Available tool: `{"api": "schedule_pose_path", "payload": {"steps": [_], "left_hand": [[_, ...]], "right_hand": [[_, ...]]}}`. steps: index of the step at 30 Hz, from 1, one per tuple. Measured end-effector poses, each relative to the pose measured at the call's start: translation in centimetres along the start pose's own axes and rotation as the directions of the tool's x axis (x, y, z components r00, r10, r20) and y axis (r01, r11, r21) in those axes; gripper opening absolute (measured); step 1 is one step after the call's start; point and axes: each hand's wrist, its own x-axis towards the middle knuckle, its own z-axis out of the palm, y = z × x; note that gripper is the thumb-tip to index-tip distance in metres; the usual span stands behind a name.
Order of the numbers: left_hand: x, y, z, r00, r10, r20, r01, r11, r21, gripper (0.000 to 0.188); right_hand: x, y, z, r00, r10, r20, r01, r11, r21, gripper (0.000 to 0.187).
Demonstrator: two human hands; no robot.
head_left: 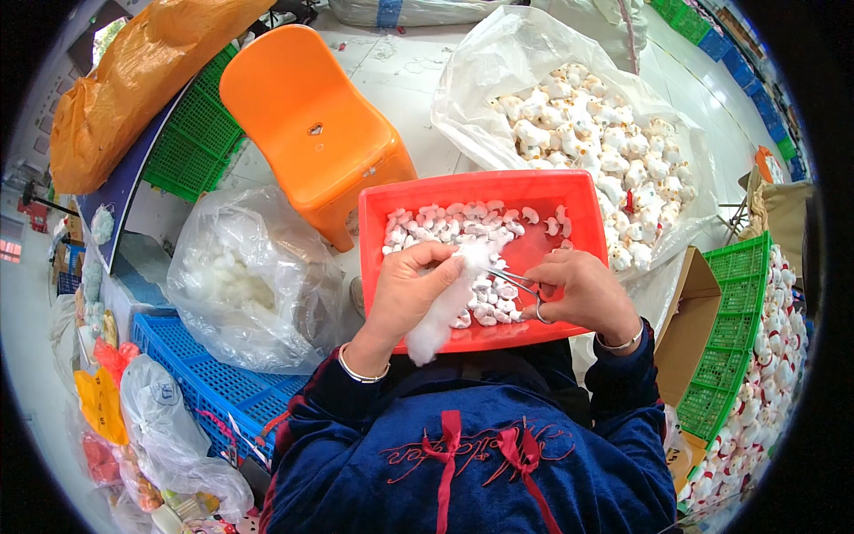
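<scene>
A tuft of white fibre stuffing (433, 329) is pinched between the thumb and fingers of my left hand (405, 287), and its long end hangs down past the near rim of a red plastic tub (480, 185). My right hand (583, 289) grips slim metal forceps (510, 279) by their scissor-like finger loops. Their tips reach into the white fluff at my left fingertips and are hidden there; whether a small piece is under the fluff I cannot tell. Many small, white, curved fabric pieces (445, 221) lie in the tub beneath both hands.
Behind the tub stand an orange chair (302, 125) and a clear bag of stuffed white pieces (605, 133). To the left, a plastic bag of stuffing (231, 280) rests by a blue crate (191, 356). A cardboard box (689, 325) and green crate (734, 329) flank my right.
</scene>
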Motion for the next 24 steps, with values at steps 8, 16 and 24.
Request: {"api": "schedule_pose_path", "payload": {"steps": [8,16,24], "left_hand": [[1.0,0.9,-1.4,0.987,-0.039,0.156,0.028,0.997,0.069,0.019],[1.2,0.2,-0.8,0.982,-0.038,0.183,0.041,0.999,-0.010,0.022],[1.2,-1.1,-1.4,0.999,-0.051,-0.007,0.048,0.972,-0.229,0.020]], "right_hand": [[-0.2,-0.8,-1.2,0.997,0.020,0.070,-0.016,0.998,-0.068,0.034],[0.1,-1.4,-1.5,1.000,-0.030,0.005,0.031,0.985,-0.168,0.038],[-0.8,-0.3,-1.9,0.966,0.239,0.100,-0.234,0.971,-0.055,0.047]]}}
